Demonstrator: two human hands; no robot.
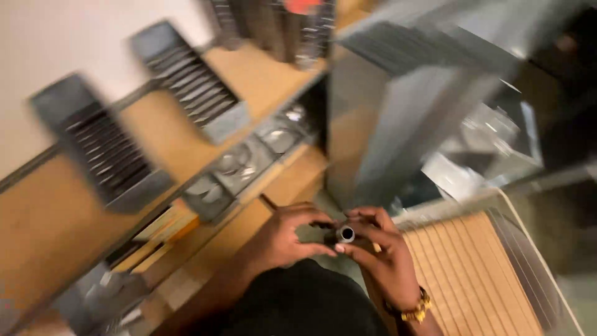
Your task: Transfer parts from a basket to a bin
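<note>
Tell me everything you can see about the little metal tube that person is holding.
The metal tube is small, round and silvery grey, with a dark barrel behind a bright rim. Its open, hollow end faces the camera. Both hands pinch it: the left hand from the left, the right hand from the right and above. It is held in the air in front of the person's dark top, near a wooden shelf. Blur hides finer detail.

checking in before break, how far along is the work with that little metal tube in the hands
Done: grey slotted trays sit filled on the wooden shelf, though the picture is blurred. In hand: both hands share one small metal tube, the left hand and right hand each with a fingertip grip on it. Left: the tube is not yet set down anywhere; how many remain cannot be told.
</note>
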